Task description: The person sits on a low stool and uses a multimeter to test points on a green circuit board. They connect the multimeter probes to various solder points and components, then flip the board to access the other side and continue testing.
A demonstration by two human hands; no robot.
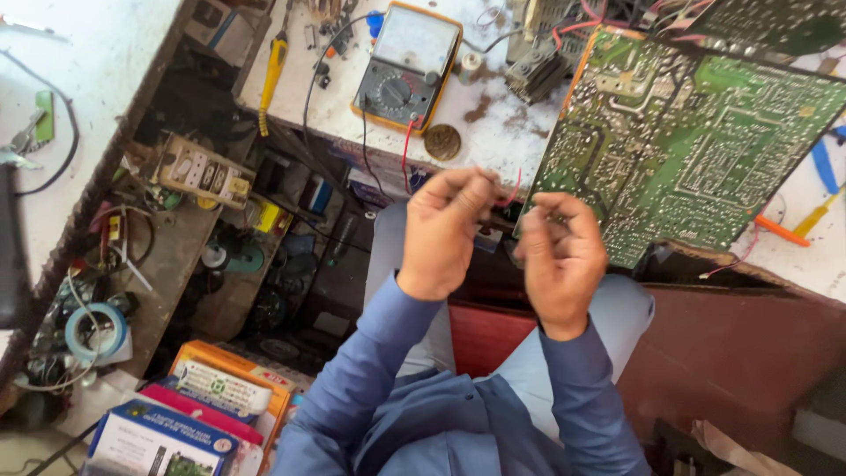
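My left hand [448, 231] and my right hand [561, 261] are raised close together in front of me, fingers pinched. Between them runs a thin red wire [509, 192], held by the left fingertips; what the right fingers pinch is too small to tell. Just right of the hands a large green circuit board [687, 141] lies solder side up, overhanging the white workbench [493, 132]. Behind the left hand sits an orange-cased analog multimeter [407, 63] with red and black leads hanging off the bench edge.
A round brass-coloured disc [442, 141] lies near the bench edge. A yellow-handled tool [271, 75] and small parts crowd the bench's left end. Below left are cluttered shelves with a switch plate [203, 173], a tape roll [95, 331] and stacked boxes [207, 401]. Orange tools [797, 225] lie right.
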